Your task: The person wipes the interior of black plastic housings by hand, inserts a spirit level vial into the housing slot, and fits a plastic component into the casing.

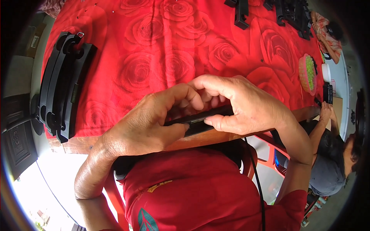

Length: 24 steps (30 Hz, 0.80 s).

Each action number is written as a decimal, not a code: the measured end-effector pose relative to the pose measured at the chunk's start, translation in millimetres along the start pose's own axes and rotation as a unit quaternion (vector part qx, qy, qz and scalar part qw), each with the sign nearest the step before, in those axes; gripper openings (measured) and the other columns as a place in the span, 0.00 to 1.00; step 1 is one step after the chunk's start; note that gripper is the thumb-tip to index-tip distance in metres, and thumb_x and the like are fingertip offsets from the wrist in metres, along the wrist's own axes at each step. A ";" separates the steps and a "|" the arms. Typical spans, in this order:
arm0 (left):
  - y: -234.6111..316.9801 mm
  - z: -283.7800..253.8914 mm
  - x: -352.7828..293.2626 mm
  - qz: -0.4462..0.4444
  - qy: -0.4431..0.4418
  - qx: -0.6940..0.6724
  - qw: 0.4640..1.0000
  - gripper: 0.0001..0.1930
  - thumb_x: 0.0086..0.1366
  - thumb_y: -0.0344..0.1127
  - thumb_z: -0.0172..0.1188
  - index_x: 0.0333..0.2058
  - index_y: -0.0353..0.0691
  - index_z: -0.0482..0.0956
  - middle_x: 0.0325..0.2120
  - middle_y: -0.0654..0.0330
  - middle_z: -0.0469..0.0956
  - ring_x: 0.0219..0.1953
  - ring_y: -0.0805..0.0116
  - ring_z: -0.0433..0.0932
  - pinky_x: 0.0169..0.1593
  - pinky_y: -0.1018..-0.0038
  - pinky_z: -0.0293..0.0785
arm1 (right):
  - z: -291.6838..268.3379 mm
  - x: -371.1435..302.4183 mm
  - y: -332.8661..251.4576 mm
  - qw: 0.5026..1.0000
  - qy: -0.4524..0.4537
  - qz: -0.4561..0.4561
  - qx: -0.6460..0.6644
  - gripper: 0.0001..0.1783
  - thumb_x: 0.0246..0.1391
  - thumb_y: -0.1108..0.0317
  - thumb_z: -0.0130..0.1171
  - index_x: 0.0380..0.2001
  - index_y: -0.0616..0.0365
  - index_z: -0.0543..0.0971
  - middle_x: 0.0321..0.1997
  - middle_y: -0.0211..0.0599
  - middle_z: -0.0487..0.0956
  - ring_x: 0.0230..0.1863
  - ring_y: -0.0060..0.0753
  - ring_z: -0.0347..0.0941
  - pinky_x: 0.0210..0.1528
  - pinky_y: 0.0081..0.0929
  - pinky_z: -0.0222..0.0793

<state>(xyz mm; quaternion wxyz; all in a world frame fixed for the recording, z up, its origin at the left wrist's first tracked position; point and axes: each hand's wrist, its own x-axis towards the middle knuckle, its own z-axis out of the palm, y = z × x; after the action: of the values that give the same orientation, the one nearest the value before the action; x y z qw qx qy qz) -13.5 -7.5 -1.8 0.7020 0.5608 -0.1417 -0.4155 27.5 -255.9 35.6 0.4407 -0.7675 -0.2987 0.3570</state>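
Between my hands, just over the table's near edge, is a long narrow black plastic piece point(197, 119) with a small pale strip along its middle. My left hand point(148, 121) grips its left end, thumb pressed on the near side. Around the right end closes my right hand point(244, 104), its thumb tip close to the pale strip. The fingers of both hands curl over the far side, so part of the piece is hidden.
Several similar long black parts point(63, 86) lie together at the table's left. More black parts point(287, 13) are heaped at the far right. A pink basket point(301, 73) of small green pieces stands at the right edge. Beyond it sits another person point(327, 165). A black cable point(256, 177) hangs before me.
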 end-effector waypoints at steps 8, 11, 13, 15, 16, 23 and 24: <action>-2.9 0.5 -2.2 -0.021 0.014 -0.027 0.999 0.23 0.62 0.14 0.60 0.56 0.37 0.73 0.50 0.65 0.73 0.55 0.78 0.74 0.61 0.75 0.72 | 2.8 -12.0 3.5 0.997 0.048 -0.021 -0.060 0.27 0.52 0.74 0.69 0.57 0.60 0.77 0.39 0.48 0.86 0.42 0.46 0.86 0.45 0.39 0.81; 4.3 7.3 -2.2 -0.014 0.068 0.043 0.997 0.19 0.63 0.17 0.63 0.52 0.35 0.77 0.43 0.66 0.78 0.47 0.80 0.76 0.52 0.78 0.74 | 4.8 -13.7 6.6 0.994 0.061 -0.038 -0.079 0.27 0.52 0.75 0.69 0.57 0.59 0.78 0.40 0.47 0.86 0.42 0.46 0.86 0.45 0.40 0.81; 10.0 8.4 0.1 -0.037 0.142 0.214 0.966 0.12 0.64 0.20 0.66 0.46 0.34 0.82 0.34 0.66 0.81 0.38 0.82 0.77 0.43 0.79 0.74 | 0.9 -14.2 12.5 0.985 0.085 -0.024 -0.146 0.27 0.51 0.76 0.69 0.57 0.59 0.78 0.40 0.46 0.87 0.43 0.46 0.86 0.46 0.40 0.82; 8.3 5.9 1.3 -0.009 0.151 0.233 0.961 0.10 0.64 0.21 0.66 0.44 0.34 0.84 0.32 0.66 0.82 0.35 0.82 0.77 0.40 0.79 0.74 | -1.3 -13.3 17.4 0.989 0.076 -0.016 -0.122 0.31 0.50 0.77 0.72 0.59 0.57 0.79 0.39 0.35 0.85 0.40 0.32 0.82 0.46 0.32 0.78; 7.8 4.7 2.2 0.019 0.160 0.251 0.954 0.08 0.65 0.22 0.66 0.43 0.33 0.85 0.30 0.65 0.83 0.32 0.82 0.77 0.37 0.78 0.73 | -1.2 -12.7 17.9 0.989 0.085 -0.015 -0.121 0.27 0.50 0.76 0.71 0.56 0.58 0.80 0.39 0.39 0.86 0.41 0.39 0.84 0.44 0.35 0.80; 10.4 -5.2 4.7 0.120 0.194 0.441 0.868 0.11 0.61 0.23 0.71 0.43 0.36 0.88 0.31 0.60 0.84 0.39 0.74 0.82 0.41 0.73 0.75 | 8.4 -9.1 17.1 0.975 0.125 -0.036 -0.178 0.16 0.49 0.76 0.71 0.43 0.59 0.84 0.35 0.40 0.85 0.37 0.42 0.85 0.40 0.38 0.81; 15.2 -6.1 4.5 0.072 0.189 0.397 0.895 0.13 0.59 0.25 0.74 0.43 0.37 0.88 0.33 0.59 0.84 0.42 0.70 0.82 0.43 0.71 0.76 | 9.0 -9.8 18.0 0.975 0.125 -0.035 -0.178 0.16 0.49 0.76 0.71 0.43 0.59 0.84 0.35 0.40 0.85 0.37 0.42 0.85 0.40 0.38 0.81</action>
<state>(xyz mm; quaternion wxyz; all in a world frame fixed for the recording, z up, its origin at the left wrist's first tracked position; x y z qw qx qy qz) -0.2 -6.4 8.7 0.4626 0.8489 -0.1996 -0.1595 17.2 -267.1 19.2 0.3431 -0.8614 -0.3264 0.1838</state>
